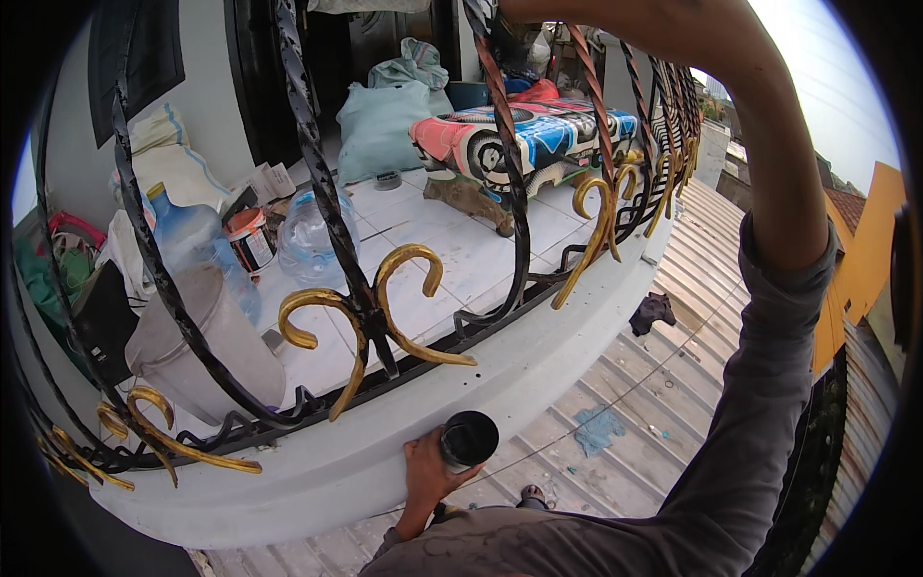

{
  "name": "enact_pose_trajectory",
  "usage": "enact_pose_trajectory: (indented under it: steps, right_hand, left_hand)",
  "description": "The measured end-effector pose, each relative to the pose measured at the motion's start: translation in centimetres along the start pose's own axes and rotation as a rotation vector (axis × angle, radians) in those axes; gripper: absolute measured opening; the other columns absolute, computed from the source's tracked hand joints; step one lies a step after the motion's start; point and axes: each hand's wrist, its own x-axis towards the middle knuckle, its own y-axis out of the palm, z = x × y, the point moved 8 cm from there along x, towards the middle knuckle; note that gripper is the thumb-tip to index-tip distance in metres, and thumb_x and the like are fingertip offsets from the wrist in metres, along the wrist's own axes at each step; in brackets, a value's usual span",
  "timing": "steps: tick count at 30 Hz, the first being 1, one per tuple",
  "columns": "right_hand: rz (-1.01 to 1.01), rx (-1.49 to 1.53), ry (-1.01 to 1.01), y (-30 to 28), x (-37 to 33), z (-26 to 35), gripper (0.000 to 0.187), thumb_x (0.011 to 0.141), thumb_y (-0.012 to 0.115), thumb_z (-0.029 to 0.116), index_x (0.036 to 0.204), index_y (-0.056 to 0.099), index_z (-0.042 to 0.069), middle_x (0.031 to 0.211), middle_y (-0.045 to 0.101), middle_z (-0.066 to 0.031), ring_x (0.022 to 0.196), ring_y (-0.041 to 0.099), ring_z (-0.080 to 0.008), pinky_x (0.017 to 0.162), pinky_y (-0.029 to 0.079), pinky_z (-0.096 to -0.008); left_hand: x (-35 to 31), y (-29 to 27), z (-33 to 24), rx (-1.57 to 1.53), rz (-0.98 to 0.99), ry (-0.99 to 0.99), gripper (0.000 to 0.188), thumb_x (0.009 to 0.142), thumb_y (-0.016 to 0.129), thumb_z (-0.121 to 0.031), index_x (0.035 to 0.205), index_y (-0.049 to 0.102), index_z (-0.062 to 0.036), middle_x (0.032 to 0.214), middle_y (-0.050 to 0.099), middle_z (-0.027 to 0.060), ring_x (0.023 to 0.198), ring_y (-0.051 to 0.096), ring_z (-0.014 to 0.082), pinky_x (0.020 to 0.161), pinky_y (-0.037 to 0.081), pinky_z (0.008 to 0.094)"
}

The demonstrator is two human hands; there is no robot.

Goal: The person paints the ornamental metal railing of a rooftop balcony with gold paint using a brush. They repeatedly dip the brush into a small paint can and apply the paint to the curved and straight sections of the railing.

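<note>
Low in the view, my left hand (pixel 428 476) is wrapped round a small round cup (pixel 468 440) with black inside, looking like dark paint. The cup is upright, just off the outer face of the white balcony ledge (pixel 365 447). My right arm (pixel 784 173) stretches up and across the top of the railing; its hand is out of the picture. Above the ledge stands the metal railing (pixel 332 183) of twisted bars, some black, some reddish-brown farther right, with gold scrolls (pixel 361 322) at their feet.
Behind the railing are a grey bin (pixel 197 337), a large water bottle (pixel 312 240), a paint bucket (pixel 250 238), pale sacks (pixel 385 130) and a bench with a colourful cover (pixel 519 144). Below me lies a corrugated roof (pixel 635 394) with a blue rag (pixel 598 430) and a dark cloth (pixel 652 313).
</note>
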Motion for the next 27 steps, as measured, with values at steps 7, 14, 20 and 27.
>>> enact_pose_trajectory:
  steps: [7, 14, 20, 27]
  right_hand:
    - [-0.25, -0.01, -0.043, 0.0, 0.3, -1.0, 0.022, 0.074, 0.082, 0.011, 0.071, 0.068, -0.006, 0.058, 0.063, -0.0117, 0.054, 0.061, -0.0178, 0.058, 0.05, -0.032]
    - [-0.083, 0.381, 0.023, 0.6, 1.6, -1.4, 0.02, 0.073, 0.079, 0.01, 0.07, 0.066, -0.004, 0.058, 0.063, -0.0105, 0.056, 0.063, -0.0177, 0.059, 0.051, -0.0321]
    - [-0.028, 0.159, 0.048, 0.4, 0.8, -0.5, 0.023, 0.073, 0.079, 0.013, 0.067, 0.064, -0.004, 0.056, 0.059, -0.0126, 0.054, 0.06, -0.0202, 0.057, 0.048, -0.0351]
    - [0.0, 0.17, 0.066, 0.5, 2.0, -0.7, 0.023, 0.072, 0.079, 0.013, 0.066, 0.066, -0.005, 0.058, 0.063, -0.0146, 0.054, 0.061, -0.0206, 0.055, 0.046, -0.0351]
  left_hand:
    - [-0.1, -0.3, 0.1, -0.027, -0.047, 0.0, 0.093, 0.065, 0.093, -0.061, 0.128, 0.062, -0.0003, 0.114, 0.067, 0.0158, 0.109, 0.063, 0.0333, 0.102, 0.038, 0.0472]
    - [-0.4, -0.2, 0.1, -0.024, -0.097, 0.028, 0.095, 0.062, 0.094, -0.061, 0.128, 0.062, -0.0008, 0.115, 0.066, 0.0155, 0.111, 0.062, 0.0334, 0.102, 0.039, 0.0482]
    - [-0.4, -0.1, 0.1, -0.011, -0.074, 0.016, 0.094, 0.063, 0.094, -0.061, 0.128, 0.061, -0.0008, 0.115, 0.066, 0.0158, 0.11, 0.061, 0.0334, 0.101, 0.039, 0.0479]
    - [-0.4, -0.7, -0.3, -0.016, -0.114, 0.04, 0.095, 0.065, 0.092, -0.062, 0.129, 0.06, 0.0012, 0.113, 0.067, 0.0158, 0.108, 0.062, 0.0331, 0.099, 0.04, 0.0472]
